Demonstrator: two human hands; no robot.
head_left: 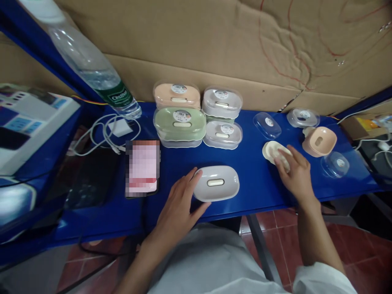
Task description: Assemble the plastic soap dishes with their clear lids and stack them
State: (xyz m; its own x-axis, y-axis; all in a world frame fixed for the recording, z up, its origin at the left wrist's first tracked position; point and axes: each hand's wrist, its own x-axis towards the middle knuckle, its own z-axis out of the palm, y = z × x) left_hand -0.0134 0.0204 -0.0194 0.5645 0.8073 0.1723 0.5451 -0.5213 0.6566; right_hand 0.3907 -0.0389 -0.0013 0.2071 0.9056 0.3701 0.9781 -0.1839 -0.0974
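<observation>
A pale lilac oval dish [226,192] with a cream insert in its middle lies on the blue table. My left hand [183,200] rests at its left end, thumb and fingers spread around the rim. Farther right, my right hand [292,171] has its thumb and fingertips on small cream pieces [271,151]; how firmly it grips them is hard to tell. Beyond that hand is a clear lid [267,125]. To its right stand a peach dish [327,141] and another clear lid [337,165].
Stacked lidded dishes, green [165,124], peach [191,94] and lilac [211,106], stand at the back. A phone [142,167], a white cable [92,130] and a water bottle [92,69] are left. More clear lids [303,118] lie back right.
</observation>
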